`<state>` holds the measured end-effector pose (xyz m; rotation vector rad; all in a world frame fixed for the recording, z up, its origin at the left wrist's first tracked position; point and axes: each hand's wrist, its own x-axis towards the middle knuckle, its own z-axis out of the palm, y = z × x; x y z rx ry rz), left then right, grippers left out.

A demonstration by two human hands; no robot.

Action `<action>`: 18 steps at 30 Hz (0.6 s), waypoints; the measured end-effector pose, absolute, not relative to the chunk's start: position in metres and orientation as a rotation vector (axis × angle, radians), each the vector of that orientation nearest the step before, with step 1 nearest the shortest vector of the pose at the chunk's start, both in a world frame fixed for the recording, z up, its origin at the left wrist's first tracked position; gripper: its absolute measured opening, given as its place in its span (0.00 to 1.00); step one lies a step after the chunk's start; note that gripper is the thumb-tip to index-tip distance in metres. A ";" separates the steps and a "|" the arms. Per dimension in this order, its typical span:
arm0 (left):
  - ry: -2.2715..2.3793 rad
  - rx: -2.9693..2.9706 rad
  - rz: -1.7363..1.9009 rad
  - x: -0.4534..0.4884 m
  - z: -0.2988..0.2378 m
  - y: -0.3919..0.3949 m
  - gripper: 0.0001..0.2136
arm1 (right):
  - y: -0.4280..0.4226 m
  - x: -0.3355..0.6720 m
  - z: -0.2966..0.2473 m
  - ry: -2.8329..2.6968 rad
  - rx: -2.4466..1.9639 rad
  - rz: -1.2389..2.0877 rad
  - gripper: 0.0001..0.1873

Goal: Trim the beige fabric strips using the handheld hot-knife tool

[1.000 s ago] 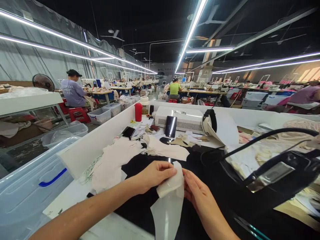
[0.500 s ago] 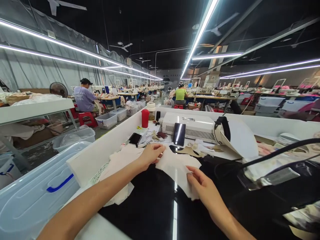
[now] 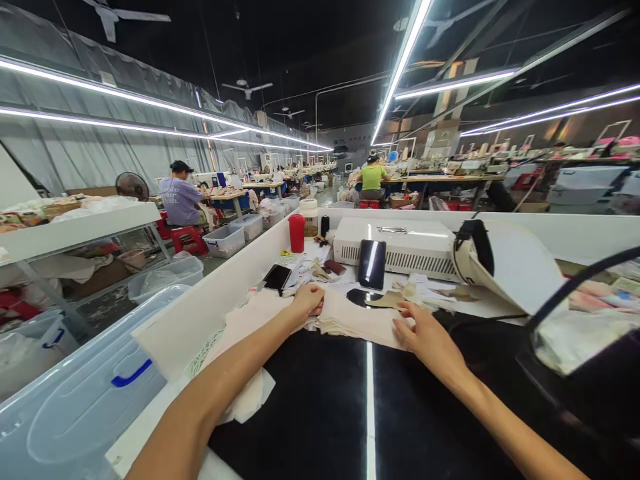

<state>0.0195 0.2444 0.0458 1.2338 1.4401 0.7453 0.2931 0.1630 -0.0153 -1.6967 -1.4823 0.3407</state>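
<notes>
A cream fabric piece [image 3: 357, 320] stretches between my hands over the glossy black work surface [image 3: 310, 400], its lower edge wavy. At its left end, my left hand [image 3: 307, 303] is closed in a pinch on the cloth. My right hand [image 3: 423, 330] grips the other end, with its fingers bent around the edge. More cream fabric pieces [image 3: 253, 317] lie under and beside my left forearm. Just beyond the cloth is a tan pattern-shaped piece [image 3: 385, 300]. A dark phone [image 3: 372, 263] leans against a white vented machine [image 3: 400, 247].
Low white walls [image 3: 200, 300] border the bench. A red cup [image 3: 297, 233], a second phone [image 3: 277, 277] and scraps lie at the back left. A black cable [image 3: 575, 287] arches on the right. A lidded plastic bin [image 3: 90, 393] stands left. Co-workers [image 3: 180, 197] sit farther off.
The fabric piece has swung up and away from me, now stretched sideways. My right hand has moved forward and to the right with its end. The view has turned slightly left.
</notes>
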 end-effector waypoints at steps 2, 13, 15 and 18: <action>1.469 1.261 0.722 0.012 0.047 0.245 0.21 | 0.157 0.296 -0.018 -1.514 -1.683 0.306 0.32; 1.871 1.710 0.472 -0.121 0.098 0.214 0.20 | 0.124 0.289 -0.027 -1.561 -1.549 0.318 0.30; 1.967 1.787 0.416 -0.137 0.095 0.200 0.20 | 0.118 0.283 -0.029 -1.573 -1.518 0.359 0.29; 2.061 1.867 0.366 -0.146 0.083 0.186 0.20 | 0.109 0.273 -0.030 -1.593 -1.463 0.400 0.27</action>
